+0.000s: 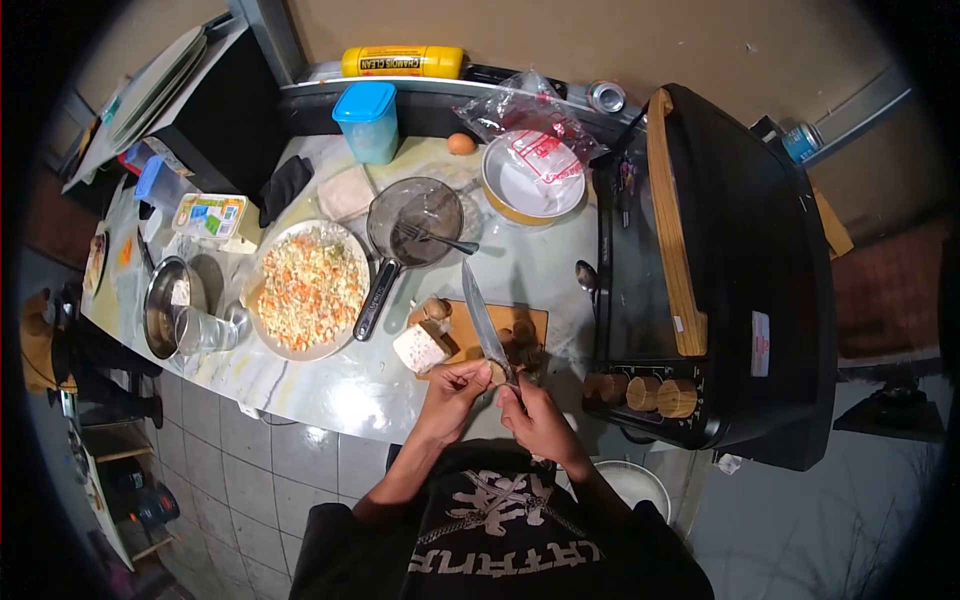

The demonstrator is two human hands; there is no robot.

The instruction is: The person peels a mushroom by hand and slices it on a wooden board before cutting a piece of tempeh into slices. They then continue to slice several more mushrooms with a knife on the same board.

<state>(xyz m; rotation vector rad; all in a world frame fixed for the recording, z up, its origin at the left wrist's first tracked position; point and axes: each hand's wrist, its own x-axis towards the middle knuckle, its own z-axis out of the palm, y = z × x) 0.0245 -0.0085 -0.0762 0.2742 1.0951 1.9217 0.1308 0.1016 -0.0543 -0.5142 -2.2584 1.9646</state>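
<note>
My right hand [530, 415] is closed around the handle of a kitchen knife [482, 315], its blade pointing away from me over the cutting board. Pinched in my left hand [455, 395], against the blade's base, is a small beige-brown piece [497, 373] that looks like mushroom. Both hands are at the near edge of the wooden cutting board [466, 318]. Brown mushroom-like pieces [522, 340] lie on the board's right side, with another brown lump [436, 308] at its left. Beside that sits a white block [420, 348].
Left of the board are a plate of chopped food [310, 285] and a dark pan [415, 215] with a fork across it. A white bowl [530, 195], an egg [461, 144] and a blue-lidded container [367, 120] stand behind. A black oven [740, 270] bounds the right side.
</note>
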